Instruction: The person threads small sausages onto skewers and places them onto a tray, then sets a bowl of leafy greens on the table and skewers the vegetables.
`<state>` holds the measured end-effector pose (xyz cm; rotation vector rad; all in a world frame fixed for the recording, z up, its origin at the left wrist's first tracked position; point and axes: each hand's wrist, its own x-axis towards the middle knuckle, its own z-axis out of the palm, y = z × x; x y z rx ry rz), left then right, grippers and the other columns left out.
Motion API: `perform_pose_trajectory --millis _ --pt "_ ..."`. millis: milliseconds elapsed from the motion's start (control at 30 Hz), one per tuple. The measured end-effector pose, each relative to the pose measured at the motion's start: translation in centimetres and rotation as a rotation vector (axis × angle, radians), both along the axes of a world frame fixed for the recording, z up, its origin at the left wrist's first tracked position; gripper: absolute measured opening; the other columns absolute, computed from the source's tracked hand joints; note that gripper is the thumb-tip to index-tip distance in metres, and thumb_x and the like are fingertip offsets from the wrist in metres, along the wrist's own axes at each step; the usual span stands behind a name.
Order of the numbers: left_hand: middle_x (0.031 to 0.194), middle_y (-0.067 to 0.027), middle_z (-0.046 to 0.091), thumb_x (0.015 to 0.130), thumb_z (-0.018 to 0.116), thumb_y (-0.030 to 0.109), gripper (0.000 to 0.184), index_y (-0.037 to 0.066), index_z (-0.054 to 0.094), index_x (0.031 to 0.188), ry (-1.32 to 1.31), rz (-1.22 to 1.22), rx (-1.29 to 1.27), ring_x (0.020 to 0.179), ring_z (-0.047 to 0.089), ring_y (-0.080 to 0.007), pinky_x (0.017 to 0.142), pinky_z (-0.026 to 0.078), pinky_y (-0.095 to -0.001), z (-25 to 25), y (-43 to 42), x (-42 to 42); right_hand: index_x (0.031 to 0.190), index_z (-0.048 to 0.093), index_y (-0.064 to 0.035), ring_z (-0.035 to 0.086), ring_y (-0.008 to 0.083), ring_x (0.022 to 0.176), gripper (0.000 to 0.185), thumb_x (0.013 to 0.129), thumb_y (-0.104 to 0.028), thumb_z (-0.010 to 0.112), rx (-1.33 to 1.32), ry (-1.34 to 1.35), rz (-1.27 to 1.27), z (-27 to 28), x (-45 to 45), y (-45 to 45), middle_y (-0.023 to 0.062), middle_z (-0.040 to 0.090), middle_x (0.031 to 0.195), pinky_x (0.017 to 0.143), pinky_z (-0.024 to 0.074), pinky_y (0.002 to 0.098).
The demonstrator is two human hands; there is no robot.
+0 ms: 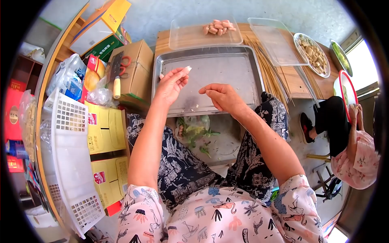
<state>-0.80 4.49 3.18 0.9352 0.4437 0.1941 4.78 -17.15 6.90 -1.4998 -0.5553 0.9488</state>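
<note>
Grey flooring [225,148] shows between the knees, with leafy green scraps [198,131] on it beneath the near edge of a shallow metal tray [227,67]. Above that tray, the right hand [226,98] is loosely released, its index finger extended and the other fingers bent. Just beside it, the left hand [170,86] pinches a small whitish piece [187,69] between thumb and fingertips, raised over the tray's left half. Small crumbs [197,106] lie near the tray's front edge. To the left, red-handled scissors [126,65] rest on a cardboard box [142,67]; to the right, thin wooden skewers [264,60] lie on the wooden tabletop [296,83]. Beyond the tray, a clear plastic container [184,35] bears a heap of pinkish meat pieces [219,27]. Farther right is an oval plate [297,39] of tan chunks [314,54].
</note>
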Motion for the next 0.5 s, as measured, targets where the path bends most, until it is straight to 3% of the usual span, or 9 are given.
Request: perform_pose_trajectory --millis 500 --pt "0.093 -0.0059 0.063 0.082 0.066 0.008 0.019 0.003 0.057 0.098 0.000 0.025 0.009 0.082 0.060 -0.0129 0.075 0.051 -0.0251 0.20 -0.38 -0.10 0.101 0.064 -0.0018 0.039 0.0059 0.040 0.023 0.088 -0.013 0.048 -0.035 0.000 -0.021 -0.18 -0.05 0.12 -0.0022 0.044 0.048 0.040 0.0318 0.0230"
